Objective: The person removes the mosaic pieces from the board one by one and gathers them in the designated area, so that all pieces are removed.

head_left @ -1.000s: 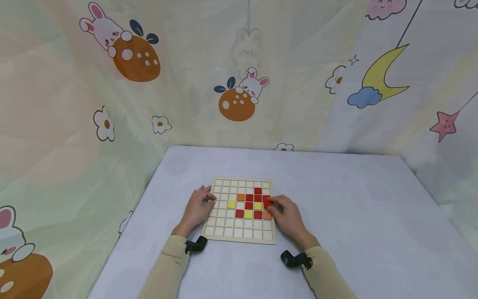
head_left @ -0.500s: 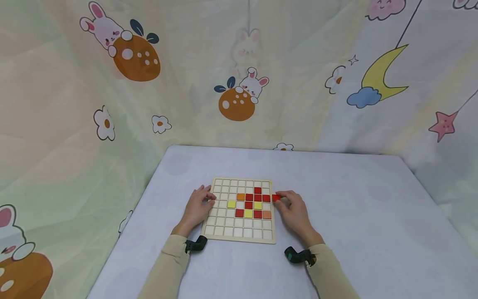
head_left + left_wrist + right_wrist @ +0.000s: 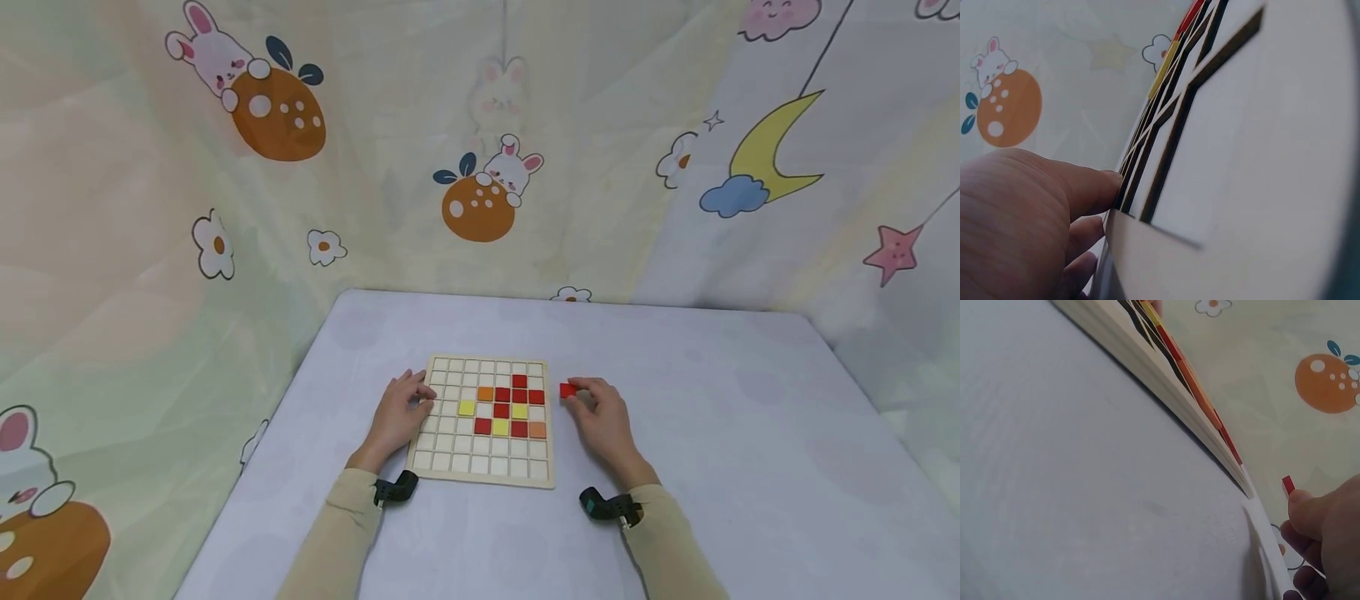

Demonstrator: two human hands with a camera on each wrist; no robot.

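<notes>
The right hand [image 3: 606, 417], right of centre in the head frame, has its thumb and finger closed on the edge of a red tile [image 3: 567, 390], just right of the board [image 3: 479, 446]. The tile looks small, flat and stiff, so it is probably light and perhaps slick; opposite edges seem the best hold. The board, low in the middle of the frame, looks thin, rigid and easily nudged; its rim offers the surest purchase. The left hand [image 3: 395, 421] is loosely bent, fingertips touching the board's left edge and hiding some of it. Red, yellow [image 3: 519, 411] and orange tiles [image 3: 485, 393] occupy cells mostly right of the board's middle, limiting access there. White cloth [image 3: 712, 433] lies beneath, with a patterned backdrop [image 3: 375, 167] behind.
</notes>
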